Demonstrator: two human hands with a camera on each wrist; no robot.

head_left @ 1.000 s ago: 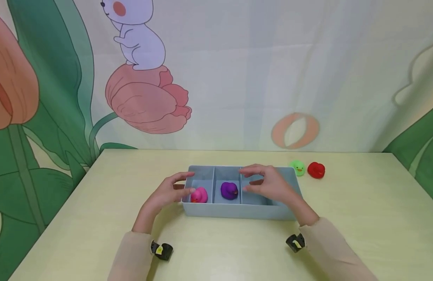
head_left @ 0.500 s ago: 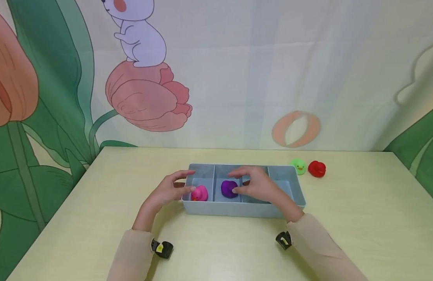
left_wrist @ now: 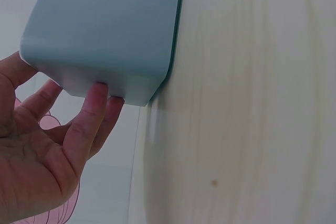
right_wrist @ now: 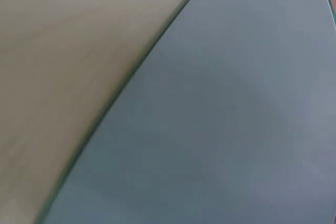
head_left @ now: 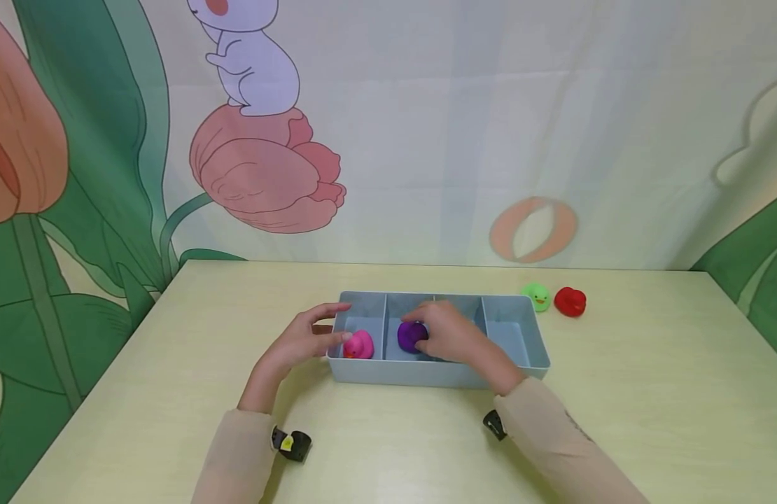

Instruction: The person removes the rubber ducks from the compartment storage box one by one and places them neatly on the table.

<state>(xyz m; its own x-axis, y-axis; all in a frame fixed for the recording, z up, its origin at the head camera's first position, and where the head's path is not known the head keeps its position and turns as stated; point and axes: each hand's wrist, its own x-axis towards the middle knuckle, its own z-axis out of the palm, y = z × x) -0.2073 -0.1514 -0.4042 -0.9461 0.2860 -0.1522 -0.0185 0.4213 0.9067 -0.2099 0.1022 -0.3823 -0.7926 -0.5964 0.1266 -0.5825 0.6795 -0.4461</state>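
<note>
A grey-blue divided box [head_left: 439, 374] stands on the table with a pink rubber duck [head_left: 361, 344] in its leftmost compartment. My left hand [head_left: 305, 334] holds the box's left end; in the left wrist view several fingers [left_wrist: 86, 124] rest against the outer end wall, and the thumb reaches over the rim. In the second compartment from the left, a purple rubber duck [head_left: 411, 337] sits between the thumb and fingers of my right hand [head_left: 448, 332], which pinches it. The right wrist view is filled mostly by the box's outer wall [right_wrist: 210, 108]; the purple duck is hidden there.
A green rubber duck [head_left: 537, 297] and a red rubber duck [head_left: 570, 302] stand on the table [head_left: 647, 392] behind the box's right end. A printed curtain [head_left: 401, 140] hangs along the table's far edge.
My right hand has moved left and down from above the third compartment to the purple duck and has closed its fingers on it. The left hand stays at the box's end.
</note>
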